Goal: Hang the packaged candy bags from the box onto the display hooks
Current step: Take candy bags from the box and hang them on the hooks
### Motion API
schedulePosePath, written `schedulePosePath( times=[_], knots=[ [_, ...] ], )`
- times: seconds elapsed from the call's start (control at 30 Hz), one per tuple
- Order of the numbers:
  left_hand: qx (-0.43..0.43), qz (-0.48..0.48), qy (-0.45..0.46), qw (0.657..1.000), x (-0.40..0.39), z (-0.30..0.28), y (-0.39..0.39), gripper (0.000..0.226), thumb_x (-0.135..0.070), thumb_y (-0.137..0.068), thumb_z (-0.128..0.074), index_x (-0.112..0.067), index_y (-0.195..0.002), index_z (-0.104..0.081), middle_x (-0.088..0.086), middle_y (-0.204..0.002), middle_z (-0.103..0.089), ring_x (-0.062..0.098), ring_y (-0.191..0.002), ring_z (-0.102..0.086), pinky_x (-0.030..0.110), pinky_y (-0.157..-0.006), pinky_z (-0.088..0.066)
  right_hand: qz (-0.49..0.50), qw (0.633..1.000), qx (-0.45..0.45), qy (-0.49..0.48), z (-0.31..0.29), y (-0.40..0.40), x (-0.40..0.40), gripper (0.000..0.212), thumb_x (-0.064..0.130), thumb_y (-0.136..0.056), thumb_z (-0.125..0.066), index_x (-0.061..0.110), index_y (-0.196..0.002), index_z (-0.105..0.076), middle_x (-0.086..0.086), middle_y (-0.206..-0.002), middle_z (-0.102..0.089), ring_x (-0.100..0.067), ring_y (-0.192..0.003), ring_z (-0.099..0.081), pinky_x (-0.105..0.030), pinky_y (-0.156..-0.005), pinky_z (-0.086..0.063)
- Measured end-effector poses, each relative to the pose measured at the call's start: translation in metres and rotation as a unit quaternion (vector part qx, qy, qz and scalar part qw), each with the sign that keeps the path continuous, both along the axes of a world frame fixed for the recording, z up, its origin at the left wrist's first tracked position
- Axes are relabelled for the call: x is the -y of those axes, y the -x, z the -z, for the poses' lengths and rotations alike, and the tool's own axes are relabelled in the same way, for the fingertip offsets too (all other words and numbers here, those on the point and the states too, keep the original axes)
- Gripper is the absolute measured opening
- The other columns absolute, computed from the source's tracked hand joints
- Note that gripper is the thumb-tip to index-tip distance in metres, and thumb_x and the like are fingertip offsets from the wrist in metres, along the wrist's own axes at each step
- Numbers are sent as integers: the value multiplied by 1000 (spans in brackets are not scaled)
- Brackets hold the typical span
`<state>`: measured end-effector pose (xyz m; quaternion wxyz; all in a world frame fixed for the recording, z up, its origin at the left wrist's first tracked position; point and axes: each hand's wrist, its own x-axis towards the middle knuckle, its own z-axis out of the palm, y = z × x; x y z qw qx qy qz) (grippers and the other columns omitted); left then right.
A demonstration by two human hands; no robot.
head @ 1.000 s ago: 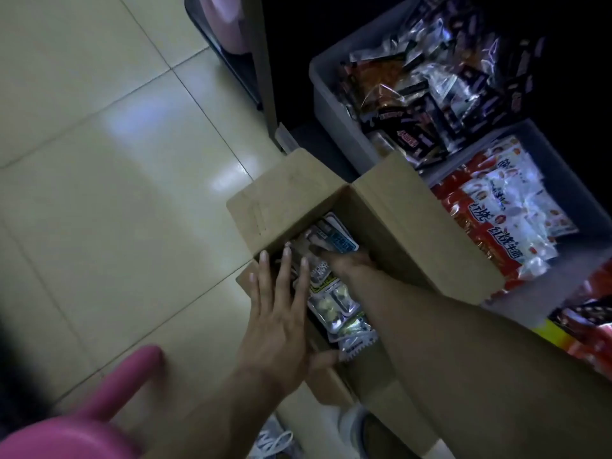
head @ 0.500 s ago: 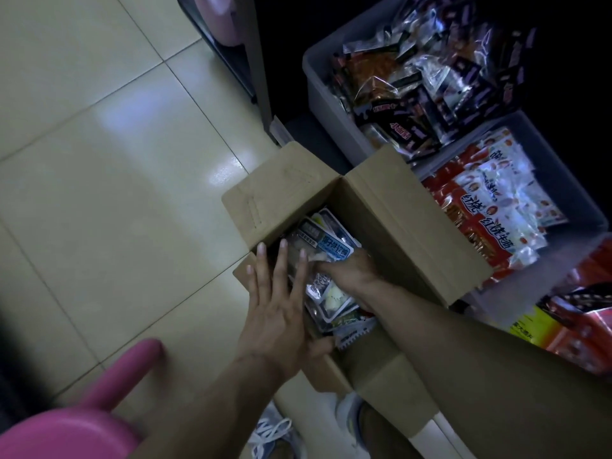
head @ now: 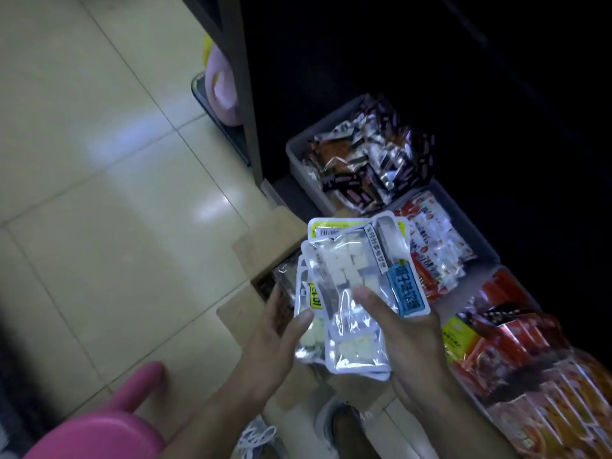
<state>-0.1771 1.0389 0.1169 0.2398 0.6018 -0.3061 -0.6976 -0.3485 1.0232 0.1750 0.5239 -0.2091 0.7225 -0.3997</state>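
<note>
A fanned stack of clear candy bags [head: 354,286] with white cubes inside and blue and yellow labels is held above the open cardboard box [head: 265,240]. My right hand [head: 407,346] grips the stack from the right, thumb across the front bag. My left hand [head: 275,332] holds the stack's left edge, thumb on the front and fingers behind. More bags [head: 281,276] lie in the box, mostly hidden by the stack. No display hooks are in view.
Grey bins of snacks line the dark shelf base: black and silver packs [head: 367,157], red and white packs [head: 437,246], orange packs [head: 536,376]. A pink stool [head: 109,422] stands at lower left on the tiled floor [head: 99,193]. My shoes [head: 261,438] show below the box.
Both hands have come up out of the box with a stack of candy bags. The camera has tilted up, so the box now sits lower and mostly behind the bags.
</note>
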Motion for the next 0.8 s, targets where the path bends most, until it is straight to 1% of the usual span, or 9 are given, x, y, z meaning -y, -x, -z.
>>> schedulePosePath(
  times=[0.07, 0.13, 0.2, 0.3, 0.37, 0.47, 0.53, 0.7, 0.8],
  knots=[
    [-101, -22, -16, 995, 4, -60, 1, 75, -40, -80, -82, -33, -147, -49, -11, -134, -69, 13, -116, -70, 31, -81, -60, 15, 999, 51, -1, -55, -4, -4, 48, 17, -68, -83, 11, -115, -72, -13, -102, -79, -35, -89, -77, -42, -65, -63],
    [-167, -22, -4, 986, 9, -124, -3, 76, -15, -75, -85, -24, -144, -54, 8, -129, -72, 32, -112, -72, 39, -74, -61, 20, 998, 66, 11, -112, -7, -8, 62, 25, -62, -84, 9, -121, -70, -15, -105, -78, -36, -90, -77, -39, -63, -64],
    [-172, -10, 31, 985, 9, -186, -6, 76, 6, -70, -87, -12, -138, -58, 15, -122, -75, 33, -104, -75, 39, -74, -61, 12, 998, 59, 20, -166, -10, -10, 78, 35, -56, -94, 13, -126, -68, -11, -110, -78, -31, -96, -77, -46, -78, -65],
    [-158, -12, 54, 986, 6, -273, -9, 69, 9, -61, -83, -8, -126, -64, 13, -109, -79, 26, -90, -78, 35, -64, -61, 16, 997, 66, 41, -243, -14, -14, 102, 59, -35, -99, 18, -123, -72, -10, -114, -77, -34, -103, -75, -59, -94, -57],
    [-156, -17, 71, 985, 2, -318, -9, 67, 12, -63, -82, -7, -125, -64, 14, -109, -79, 28, -91, -78, 36, -64, -62, 18, 996, 64, 62, -289, -15, -19, 94, 65, -27, -97, 22, -109, -79, -9, -108, -79, -33, -100, -76, -59, -94, -56],
    [-140, -15, 105, 984, -3, -372, -11, 69, 18, -66, -82, -6, -128, -62, 15, -112, -78, 33, -99, -76, 42, -71, -63, 29, 992, 66, 104, -346, -16, -27, 102, 63, -27, -98, 16, -115, -75, -9, -110, -78, -33, -105, -74, -61, -98, -54],
    [-137, 5, 117, 984, -5, -398, -15, 68, 19, -67, -82, -6, -127, -63, 15, -111, -78, 31, -96, -77, 41, -70, -63, 40, 988, 73, 128, -375, -15, -33, 97, 58, -30, -100, 16, -113, -76, -10, -110, -78, -35, -105, -74, -64, -98, -53],
    [-131, 27, 141, 981, -18, -439, -27, 58, 23, -72, -77, -3, -122, -63, 17, -106, -79, 28, -88, -77, 40, -64, -63, 59, 977, 112, 174, -418, -10, -55, 71, 34, -52, -99, 18, -117, -75, -11, -118, -76, -33, -111, -72, -62, -105, -48],
    [-136, 31, 142, 980, -27, -446, -31, 58, 20, -72, -80, -4, -122, -64, 16, -108, -79, 30, -91, -78, 39, -67, -63, 96, 968, 151, 174, -432, -5, -71, 50, 12, -73, -83, 13, -121, -71, -13, -118, -76, -31, -103, -75, -52, -94, -55]
  ],
)
